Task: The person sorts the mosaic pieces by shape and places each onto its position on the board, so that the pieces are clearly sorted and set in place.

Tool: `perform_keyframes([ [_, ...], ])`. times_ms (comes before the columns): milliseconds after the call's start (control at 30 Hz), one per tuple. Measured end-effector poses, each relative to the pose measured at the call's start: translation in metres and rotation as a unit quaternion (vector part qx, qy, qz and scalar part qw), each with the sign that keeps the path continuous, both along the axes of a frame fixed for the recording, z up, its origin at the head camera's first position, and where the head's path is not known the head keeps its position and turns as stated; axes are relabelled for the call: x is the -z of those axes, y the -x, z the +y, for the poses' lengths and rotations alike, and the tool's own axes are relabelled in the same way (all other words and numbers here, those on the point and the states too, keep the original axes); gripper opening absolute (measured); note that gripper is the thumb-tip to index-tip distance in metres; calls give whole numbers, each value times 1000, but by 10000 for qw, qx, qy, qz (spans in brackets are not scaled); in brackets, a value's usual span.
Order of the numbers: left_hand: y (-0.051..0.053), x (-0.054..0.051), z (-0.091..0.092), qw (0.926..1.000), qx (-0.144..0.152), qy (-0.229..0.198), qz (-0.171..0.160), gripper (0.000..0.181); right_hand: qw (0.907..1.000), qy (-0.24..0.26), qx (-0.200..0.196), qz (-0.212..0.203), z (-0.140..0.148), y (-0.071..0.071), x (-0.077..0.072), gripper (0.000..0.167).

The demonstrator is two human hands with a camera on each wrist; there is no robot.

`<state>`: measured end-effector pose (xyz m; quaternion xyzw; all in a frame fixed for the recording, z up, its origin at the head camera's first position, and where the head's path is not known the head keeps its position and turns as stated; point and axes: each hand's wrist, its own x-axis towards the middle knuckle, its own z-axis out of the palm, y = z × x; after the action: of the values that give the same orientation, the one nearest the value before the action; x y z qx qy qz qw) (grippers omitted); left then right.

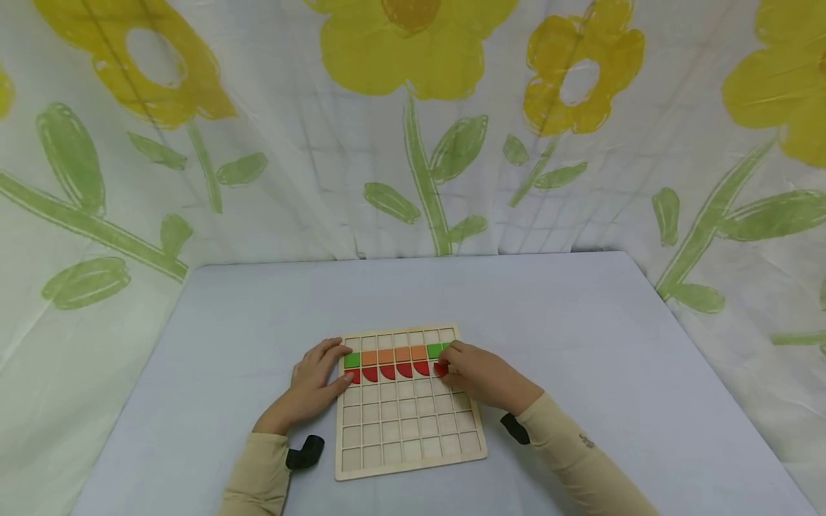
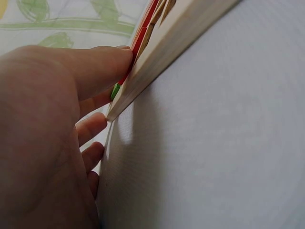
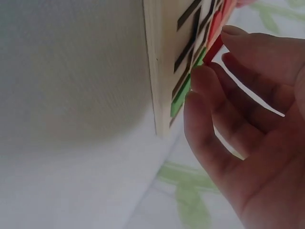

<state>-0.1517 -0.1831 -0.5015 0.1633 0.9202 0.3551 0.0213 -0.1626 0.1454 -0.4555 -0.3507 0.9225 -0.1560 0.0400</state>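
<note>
A square wooden grid board [image 1: 411, 471] lies on the table, slightly turned. Its second row from the far side holds orange square tiles [image 1: 385, 357] with green square tiles [image 1: 351, 360] at both ends. Below them runs a row of red quarter-circle tiles [image 1: 387, 372]. My left hand [image 1: 315, 383] rests at the board's left edge, its thumb touching the leftmost red tile and its other fingers along the edge. Over the right end of the red row, my right hand [image 1: 485, 374] pinches a red quarter-circle tile [image 3: 214, 49] between thumb and fingers; the tile is tilted and partly hidden.
The board lies on a table [image 1: 548, 315] with a pale cloth. Behind the table hangs a curtain [image 1: 290, 143] with yellow flowers. A black device [image 1: 305, 453] sits at the left wrist, and another black device [image 1: 515, 428] at the right.
</note>
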Motion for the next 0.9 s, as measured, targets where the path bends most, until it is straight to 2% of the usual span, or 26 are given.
perform_keyframes([
  [200, 0, -1, 1, 10000, 10, 6, 94, 43, 9999, -98, -12, -43, -5, 3, 4, 12],
  [367, 0, -3, 1, 10000, 17, 21, 36, 44, 9997, -126, -47, 203, -7, 4, 6, 14],
  [567, -1, -2, 0, 9999, 31, 6, 137, 43, 9983, 24, -238, 532, -11, 8, 7, 11],
  [733, 0, 0, 0, 10000, -2, 42, 71, 43, 9971, 72, -370, 654, -11, 9, 9, 8],
  [900, 1, 2, 0, 10000, -47, 52, 3, 44, 9969, 13, -317, 713, -10, 10, 10, 9],
])
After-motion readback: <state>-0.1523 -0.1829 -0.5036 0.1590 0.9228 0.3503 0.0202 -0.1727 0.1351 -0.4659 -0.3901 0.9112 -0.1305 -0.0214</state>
